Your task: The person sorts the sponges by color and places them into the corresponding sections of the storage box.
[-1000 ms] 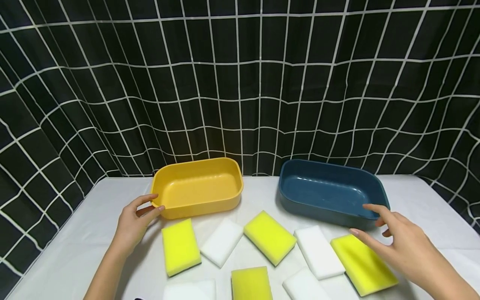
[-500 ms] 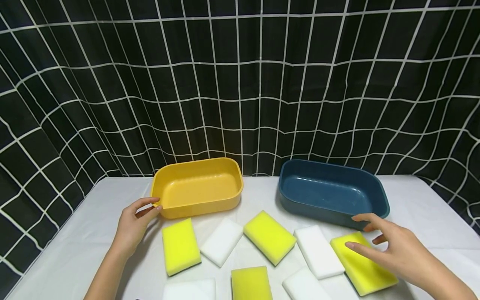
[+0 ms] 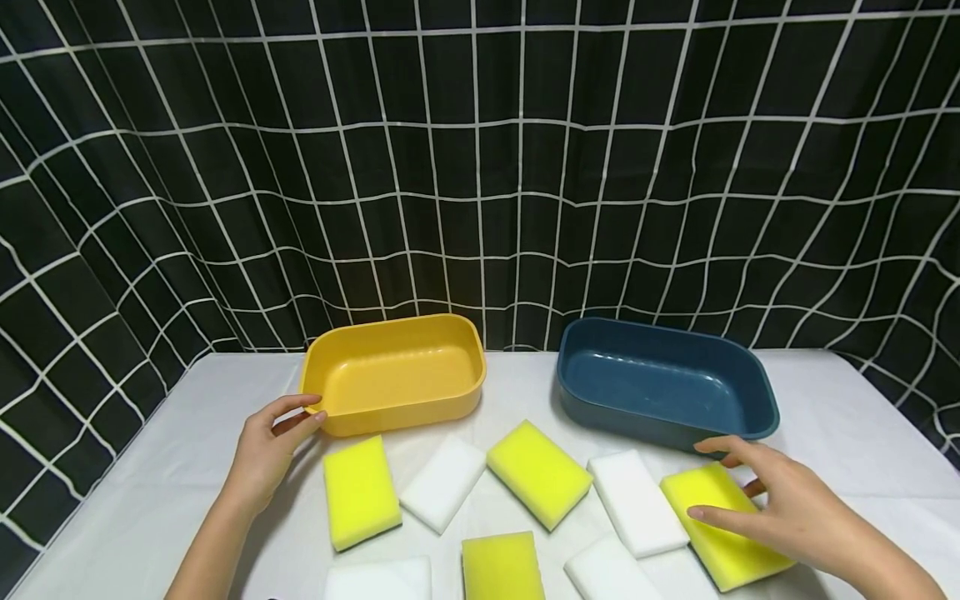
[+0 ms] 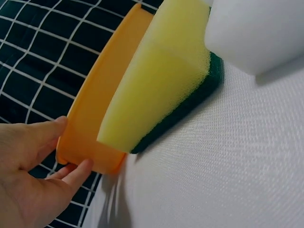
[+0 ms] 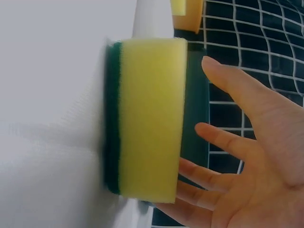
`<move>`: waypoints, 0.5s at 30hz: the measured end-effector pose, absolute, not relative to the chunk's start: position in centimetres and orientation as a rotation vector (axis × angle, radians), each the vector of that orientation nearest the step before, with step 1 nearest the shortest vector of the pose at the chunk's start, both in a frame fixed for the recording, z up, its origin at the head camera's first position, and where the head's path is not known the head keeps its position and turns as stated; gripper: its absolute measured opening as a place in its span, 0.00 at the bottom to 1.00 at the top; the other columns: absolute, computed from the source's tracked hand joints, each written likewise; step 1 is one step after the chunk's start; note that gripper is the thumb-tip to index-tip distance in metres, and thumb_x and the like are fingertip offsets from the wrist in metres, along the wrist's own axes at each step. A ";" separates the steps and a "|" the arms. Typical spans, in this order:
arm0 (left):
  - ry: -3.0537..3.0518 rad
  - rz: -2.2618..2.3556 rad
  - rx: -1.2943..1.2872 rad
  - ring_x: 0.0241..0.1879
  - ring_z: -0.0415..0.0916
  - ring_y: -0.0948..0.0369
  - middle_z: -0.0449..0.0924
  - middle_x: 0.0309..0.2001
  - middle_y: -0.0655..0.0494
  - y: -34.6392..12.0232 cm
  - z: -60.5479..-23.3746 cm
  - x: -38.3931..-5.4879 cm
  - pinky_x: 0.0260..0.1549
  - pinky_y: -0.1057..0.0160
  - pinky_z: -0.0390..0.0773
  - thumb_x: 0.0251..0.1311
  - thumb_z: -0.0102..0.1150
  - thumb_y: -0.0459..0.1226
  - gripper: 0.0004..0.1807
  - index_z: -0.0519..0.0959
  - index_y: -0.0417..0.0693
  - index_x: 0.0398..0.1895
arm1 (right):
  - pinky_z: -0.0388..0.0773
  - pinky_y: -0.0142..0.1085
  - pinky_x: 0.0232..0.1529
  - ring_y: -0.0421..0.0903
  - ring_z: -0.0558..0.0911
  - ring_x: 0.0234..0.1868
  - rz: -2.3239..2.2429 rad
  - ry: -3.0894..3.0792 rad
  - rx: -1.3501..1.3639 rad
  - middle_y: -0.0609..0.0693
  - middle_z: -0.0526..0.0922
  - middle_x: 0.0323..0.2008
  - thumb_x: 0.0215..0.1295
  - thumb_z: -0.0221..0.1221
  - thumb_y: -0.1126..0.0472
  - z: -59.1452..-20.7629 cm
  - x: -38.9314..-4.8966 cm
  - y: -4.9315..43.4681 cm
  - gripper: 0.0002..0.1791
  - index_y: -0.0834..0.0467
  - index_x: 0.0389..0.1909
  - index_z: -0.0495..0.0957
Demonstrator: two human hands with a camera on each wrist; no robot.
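Observation:
In the head view my left hand [image 3: 262, 454] holds the near-left corner of a yellow plastic bin [image 3: 405, 414], thumb and fingers at its rim and wall. The left wrist view has these fingers [image 4: 40, 130] at the bin's orange-looking edge, close to a yellow sponge [image 4: 161, 71] with a dark green scouring side. Over at the right, my right hand [image 3: 806, 500] is spread over another yellow sponge [image 3: 731, 562], thumb and fingers apart. From the right wrist, this sponge [image 5: 152, 118] lies green side down, the fingers beyond its upper face.
A dark blue bin [image 3: 652, 423] stands at the back right. Several white foam blocks [image 3: 637, 504] and yellow sponges [image 3: 540, 475] are spread over the white tablecloth [image 3: 202, 425]. Behind rises a black curtain [image 3: 495, 167] with white grid lines.
My right hand has moved down and slightly left, from the blue bin's near corner to over the right-hand sponge. My left hand stays at the yellow bin's corner.

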State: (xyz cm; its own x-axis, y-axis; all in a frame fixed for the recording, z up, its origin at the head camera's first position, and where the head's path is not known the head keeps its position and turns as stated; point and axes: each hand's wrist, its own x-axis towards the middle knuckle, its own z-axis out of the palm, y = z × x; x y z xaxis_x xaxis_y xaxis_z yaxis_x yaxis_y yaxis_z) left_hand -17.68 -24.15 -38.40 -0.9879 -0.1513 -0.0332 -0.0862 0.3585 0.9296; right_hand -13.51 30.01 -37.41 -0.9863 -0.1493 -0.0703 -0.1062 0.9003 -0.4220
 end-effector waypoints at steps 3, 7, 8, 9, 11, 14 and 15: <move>-2.545 -1.735 0.218 0.70 0.72 0.46 0.65 0.75 0.42 -24.2 -38.4 -17.7 0.51 0.77 0.74 0.75 0.61 0.35 0.24 0.74 0.34 0.69 | 0.85 0.52 0.39 0.52 0.83 0.41 -0.649 2.936 -0.210 0.68 0.80 0.55 0.55 0.78 0.42 -37.6 -13.5 30.0 0.45 0.62 0.66 0.74; -2.549 -1.734 0.213 0.68 0.72 0.47 0.65 0.75 0.41 -24.1 -38.4 -17.8 0.51 0.77 0.75 0.75 0.62 0.36 0.24 0.75 0.34 0.69 | 0.85 0.54 0.41 0.53 0.81 0.43 -0.627 2.905 -0.219 0.69 0.80 0.55 0.54 0.79 0.41 -37.9 -13.4 30.1 0.46 0.61 0.67 0.74; -2.548 -1.734 0.211 0.68 0.72 0.47 0.65 0.75 0.41 -24.1 -38.4 -17.8 0.50 0.77 0.75 0.75 0.62 0.36 0.24 0.75 0.33 0.69 | 0.85 0.55 0.42 0.53 0.81 0.44 -0.619 2.906 -0.228 0.68 0.80 0.56 0.53 0.79 0.41 -38.0 -13.4 30.1 0.46 0.61 0.67 0.74; -2.549 -1.735 0.212 0.68 0.72 0.47 0.65 0.75 0.41 -24.1 -38.4 -17.8 0.50 0.77 0.75 0.75 0.62 0.36 0.24 0.75 0.33 0.69 | 0.84 0.56 0.42 0.54 0.81 0.44 -0.611 2.907 -0.237 0.68 0.80 0.56 0.53 0.79 0.41 -38.1 -13.4 30.2 0.46 0.61 0.67 0.74; -2.550 -1.734 0.213 0.68 0.72 0.47 0.65 0.75 0.41 -24.1 -38.4 -17.8 0.51 0.76 0.75 0.75 0.62 0.36 0.24 0.75 0.33 0.68 | 0.84 0.59 0.44 0.56 0.81 0.46 -0.595 2.905 -0.253 0.68 0.80 0.57 0.52 0.79 0.41 -38.3 -13.4 30.2 0.47 0.61 0.67 0.73; -2.553 -1.733 0.220 0.69 0.71 0.46 0.65 0.75 0.41 -24.1 -38.4 -17.8 0.52 0.76 0.75 0.75 0.62 0.36 0.24 0.75 0.34 0.68 | 0.82 0.61 0.46 0.57 0.79 0.48 -0.572 2.902 -0.265 0.66 0.80 0.58 0.51 0.80 0.40 -38.5 -13.5 30.3 0.48 0.61 0.68 0.73; -2.553 -1.734 0.223 0.69 0.71 0.46 0.65 0.75 0.41 -24.1 -38.5 -17.8 0.52 0.76 0.75 0.75 0.62 0.36 0.24 0.75 0.34 0.68 | 0.82 0.62 0.46 0.57 0.79 0.49 -0.567 2.902 -0.270 0.66 0.80 0.58 0.51 0.80 0.40 -38.6 -13.5 30.3 0.48 0.61 0.68 0.73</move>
State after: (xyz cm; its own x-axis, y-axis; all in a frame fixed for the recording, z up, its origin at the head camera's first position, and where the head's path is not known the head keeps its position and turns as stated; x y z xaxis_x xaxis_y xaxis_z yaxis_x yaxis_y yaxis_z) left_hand -17.79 -24.15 -38.45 -0.9885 -0.1453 -0.0414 -0.0920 0.3616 0.9278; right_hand -13.47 30.27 -38.56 -0.9688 -0.2089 -0.1331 -0.1434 0.9112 -0.3863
